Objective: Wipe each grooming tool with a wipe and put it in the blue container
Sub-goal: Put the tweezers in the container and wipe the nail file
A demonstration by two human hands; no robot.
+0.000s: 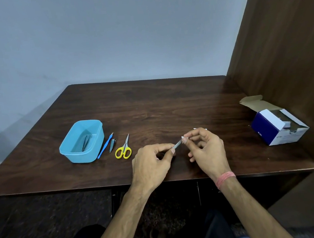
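My left hand (152, 162) pinches one end of a thin metal nail file (177, 144) above the table's front middle. My right hand (204, 147) pinches a small white wipe (184, 138) around the file's far tip. The blue container (82, 141) stands at the left with metal tweezers (85, 143) lying inside. Just right of it on the table lie a blue-handled cuticle tool (105, 145), a small nail clipper (112, 145) and yellow-handled scissors (124, 149).
An open white and dark blue cardboard box (278, 127) stands at the right, close to a wooden side panel (279, 51). A white scrap (197, 128) peeks out behind my right hand. The dark wooden table (151, 108) meets a grey wall at the back.
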